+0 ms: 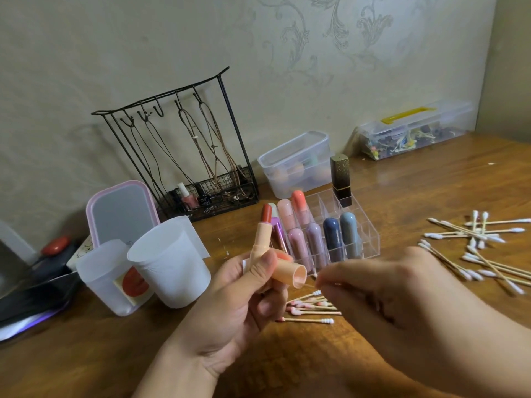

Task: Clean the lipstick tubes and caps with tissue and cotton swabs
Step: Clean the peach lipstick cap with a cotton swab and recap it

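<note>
My left hand [238, 305] grips a peach lipstick tube [260, 239] with its red bullet up, and a peach cap [290, 275] whose open mouth faces right. My right hand [382, 291] pinches a thin cotton swab, its blurred tip [314, 275] just at the cap's mouth. Used, pink-stained swabs [310, 307] lie on the table under my hands. A pile of clean swabs [482, 248] lies to the right. A clear organiser [370, 239] behind holds several capped lipsticks [330, 237].
Two translucent white cups [172, 262] stand at the left, in front of a pink-framed mirror [123, 211]. A black wire jewellery rack [186, 156], a clear tub [296, 162] and a clear box with a yellow handle [413, 130] line the wall. A black-gold lipstick [341, 179] stands in the organiser.
</note>
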{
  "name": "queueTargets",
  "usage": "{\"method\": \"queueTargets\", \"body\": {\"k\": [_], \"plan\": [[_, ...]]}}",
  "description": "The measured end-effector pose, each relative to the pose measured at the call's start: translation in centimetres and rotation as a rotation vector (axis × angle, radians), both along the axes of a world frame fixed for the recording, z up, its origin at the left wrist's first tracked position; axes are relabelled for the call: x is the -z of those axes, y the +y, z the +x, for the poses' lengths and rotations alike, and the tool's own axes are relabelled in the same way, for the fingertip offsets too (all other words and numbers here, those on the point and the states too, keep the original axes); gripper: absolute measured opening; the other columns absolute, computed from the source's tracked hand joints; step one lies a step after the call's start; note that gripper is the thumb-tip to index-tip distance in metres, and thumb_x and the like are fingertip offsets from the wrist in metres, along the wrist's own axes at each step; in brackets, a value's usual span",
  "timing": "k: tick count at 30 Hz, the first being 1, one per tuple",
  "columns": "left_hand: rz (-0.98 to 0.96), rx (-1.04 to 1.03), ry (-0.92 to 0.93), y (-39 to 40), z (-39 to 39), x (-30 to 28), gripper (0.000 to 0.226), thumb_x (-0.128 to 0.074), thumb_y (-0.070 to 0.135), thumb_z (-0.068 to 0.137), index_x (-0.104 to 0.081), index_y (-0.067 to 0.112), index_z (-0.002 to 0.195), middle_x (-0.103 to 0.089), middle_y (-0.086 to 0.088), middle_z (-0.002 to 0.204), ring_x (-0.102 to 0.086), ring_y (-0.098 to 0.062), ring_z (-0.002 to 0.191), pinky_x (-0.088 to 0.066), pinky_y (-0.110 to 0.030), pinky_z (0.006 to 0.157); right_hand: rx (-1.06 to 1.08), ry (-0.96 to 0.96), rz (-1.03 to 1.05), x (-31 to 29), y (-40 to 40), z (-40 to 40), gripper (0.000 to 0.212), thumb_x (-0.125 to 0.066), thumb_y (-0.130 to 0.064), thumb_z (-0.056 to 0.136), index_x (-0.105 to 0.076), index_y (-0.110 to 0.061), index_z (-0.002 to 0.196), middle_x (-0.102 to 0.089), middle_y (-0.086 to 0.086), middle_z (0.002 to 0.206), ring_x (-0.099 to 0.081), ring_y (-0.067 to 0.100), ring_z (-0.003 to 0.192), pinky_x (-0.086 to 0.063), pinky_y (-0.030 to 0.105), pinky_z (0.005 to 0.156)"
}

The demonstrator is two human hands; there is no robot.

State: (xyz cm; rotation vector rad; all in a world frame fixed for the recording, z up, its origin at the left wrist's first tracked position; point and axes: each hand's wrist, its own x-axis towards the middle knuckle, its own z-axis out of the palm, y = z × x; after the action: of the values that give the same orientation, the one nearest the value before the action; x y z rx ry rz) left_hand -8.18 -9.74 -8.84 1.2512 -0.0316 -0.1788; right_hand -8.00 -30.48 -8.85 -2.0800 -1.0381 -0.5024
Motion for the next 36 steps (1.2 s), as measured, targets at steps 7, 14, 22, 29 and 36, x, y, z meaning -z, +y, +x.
{"method": "queueTargets", "body": {"k": [7, 14, 22, 29, 36], "plan": [[0.083, -0.046, -0.057, 0.6, 0.2, -0.1, 0.038, -0.079, 0.042, 0.068, -0.074, 0.008, 0.085, -0.052, -0.006, 0.063, -0.040, -0.011, 0.048, -0.037, -0.020, 0.048, 0.090, 0.074, 0.037, 0.0, 0.1, 0.3, 0.009, -0.065, -0.027, 0.084, -0.071, -0.030, 0.079, -0.042, -0.025, 0.044, -0.044, -0.004, 0.040, -0.030, 0.002, 0.043], [0.076, -0.122, -0.063, 0.8, 0.2, -0.2, 0.041, -0.076, 0.040, 0.070, -0.070, 0.005, 0.091, -0.051, -0.007, 0.062, -0.042, -0.012, 0.049, -0.036, -0.020, 0.046, -0.114, 0.500, 0.221, -0.7, -0.2, 0.4, 0.015, -0.061, -0.023, 0.092, -0.072, -0.025, 0.082, -0.060, -0.002, 0.050, -0.048, 0.003, 0.040, -0.038, 0.017, 0.044], [0.087, -0.132, -0.009, -0.5, -0.2, -0.4, 0.031, -0.066, 0.033, 0.070, -0.071, 0.006, 0.086, -0.051, -0.008, 0.062, -0.040, -0.011, 0.047, -0.035, -0.017, 0.043, 0.262, -0.047, -0.058, 0.6, 0.8, 0.6, 0.030, -0.048, -0.042, 0.090, -0.062, -0.026, 0.069, -0.031, -0.017, 0.053, -0.026, 0.005, 0.041, -0.026, 0.014, 0.037], [0.165, -0.142, -0.027, -1.6, -0.6, -0.6, 0.021, -0.068, 0.034, 0.061, -0.075, 0.018, 0.072, -0.053, -0.007, 0.061, -0.043, -0.011, 0.049, -0.037, -0.021, 0.047, 0.103, 0.095, -0.050, 1.3, 1.0, 0.5, 0.030, -0.043, -0.049, 0.090, -0.060, -0.027, 0.077, -0.041, -0.011, 0.053, -0.033, 0.009, 0.043, -0.034, 0.024, 0.039], [0.161, -0.133, -0.007, -1.5, -0.6, -0.6, 0.026, -0.069, 0.035, 0.061, -0.074, 0.014, 0.075, -0.052, -0.008, 0.062, -0.042, -0.011, 0.047, -0.039, -0.017, 0.044, 0.024, 0.084, -0.083, 1.1, 1.0, 1.0, 0.026, -0.050, -0.042, 0.094, -0.052, -0.029, 0.071, -0.046, -0.011, 0.056, -0.042, 0.011, 0.047, -0.038, 0.027, 0.045]]}}
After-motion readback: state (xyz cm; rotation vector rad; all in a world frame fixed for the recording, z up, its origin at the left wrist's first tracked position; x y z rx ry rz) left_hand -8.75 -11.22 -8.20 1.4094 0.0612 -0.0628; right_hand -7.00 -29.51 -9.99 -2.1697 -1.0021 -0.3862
